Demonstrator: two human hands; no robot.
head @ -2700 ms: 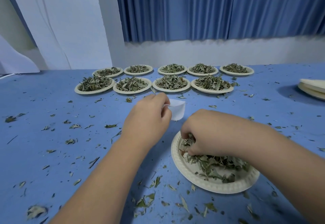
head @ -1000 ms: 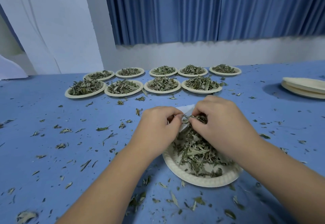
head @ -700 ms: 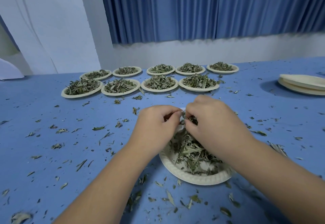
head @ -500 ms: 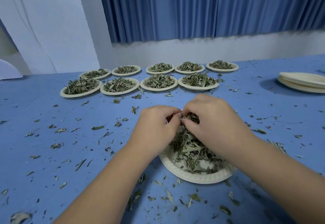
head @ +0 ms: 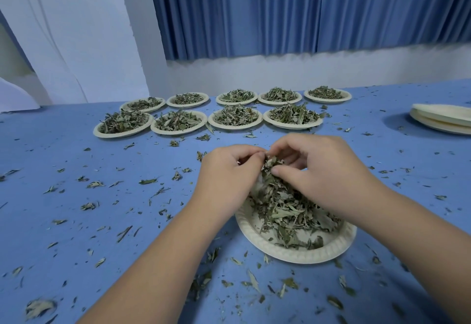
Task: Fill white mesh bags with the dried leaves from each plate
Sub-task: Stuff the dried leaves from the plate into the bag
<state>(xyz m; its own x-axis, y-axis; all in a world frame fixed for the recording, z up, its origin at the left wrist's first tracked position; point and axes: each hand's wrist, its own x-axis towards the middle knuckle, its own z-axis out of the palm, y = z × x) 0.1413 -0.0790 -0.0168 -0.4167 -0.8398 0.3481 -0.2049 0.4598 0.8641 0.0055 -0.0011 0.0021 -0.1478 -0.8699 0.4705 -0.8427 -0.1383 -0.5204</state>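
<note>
Near plate (head: 300,255) of leaves (head: 288,209) in front, nine filled plates (head: 234,120) behind, stacked plates (head: 443,120) far right

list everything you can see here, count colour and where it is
full plates: nine, cream, heaped with dried leaves, two rows at the far middle of the table
near plate: one, cream, partly filled with leaves, under the hands
dried leaves: green-grey pile on the near plate, loose bits scattered over the table
empty plates: a small stack, cream, far right edge; number unclear
mesh bag: one, white, barely visible between the hands
table: one, blue
curtain: blue, behind the table
wall: white, below the curtain
left hand: pinching the bag
right hand: pinching leaves at the bag
</note>
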